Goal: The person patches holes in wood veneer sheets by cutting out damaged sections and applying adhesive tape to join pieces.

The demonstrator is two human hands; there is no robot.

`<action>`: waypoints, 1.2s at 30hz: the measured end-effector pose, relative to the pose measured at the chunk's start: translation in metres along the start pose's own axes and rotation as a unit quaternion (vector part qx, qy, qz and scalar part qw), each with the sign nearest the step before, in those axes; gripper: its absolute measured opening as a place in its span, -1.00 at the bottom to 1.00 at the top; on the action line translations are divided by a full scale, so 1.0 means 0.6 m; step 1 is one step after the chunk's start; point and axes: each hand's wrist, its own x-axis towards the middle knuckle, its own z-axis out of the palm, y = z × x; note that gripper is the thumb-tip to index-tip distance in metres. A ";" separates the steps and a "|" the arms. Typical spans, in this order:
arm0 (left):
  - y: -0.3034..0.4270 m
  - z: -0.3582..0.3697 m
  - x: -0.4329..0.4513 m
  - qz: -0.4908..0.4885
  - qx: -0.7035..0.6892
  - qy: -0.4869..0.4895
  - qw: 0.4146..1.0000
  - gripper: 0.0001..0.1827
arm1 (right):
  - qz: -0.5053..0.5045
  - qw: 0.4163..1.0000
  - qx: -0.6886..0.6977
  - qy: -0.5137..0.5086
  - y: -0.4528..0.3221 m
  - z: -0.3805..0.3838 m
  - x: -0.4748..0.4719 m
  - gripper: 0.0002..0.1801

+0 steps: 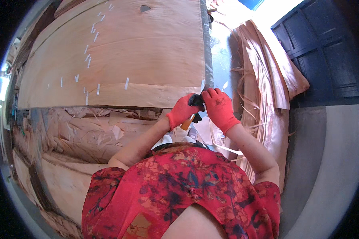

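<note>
Both my hands wear red knit gloves with black fingertips or palms and meet at the near right corner of a large wood veneer sheet (pixel 149 59). My left hand (pixel 184 109) is curled around something with a yellow-orange handle (pixel 187 122) that sticks out below it; the rest is hidden. My right hand (pixel 219 107) touches the left one, its fingers bent downward at the sheet's edge; what they pinch cannot be seen. A piece of white tape (pixel 202 85) lies at the corner just beyond the fingers. More short white tape strips (pixel 126 83) dot the sheet.
Torn veneer scraps (pixel 116 133) lie below the sheet's near edge at left. A tall pile of veneer sheets (pixel 257 74) with frayed edges stands to the right. Behind it is a dark panelled door (pixel 320 50). A white strip (pixel 230 149) hangs near my right forearm.
</note>
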 end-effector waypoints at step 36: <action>-0.031 0.022 0.002 -0.063 -0.210 0.033 0.975 -0.61 | 0.262 0.925 0.266 0.078 -0.031 0.024 -0.030 -0.72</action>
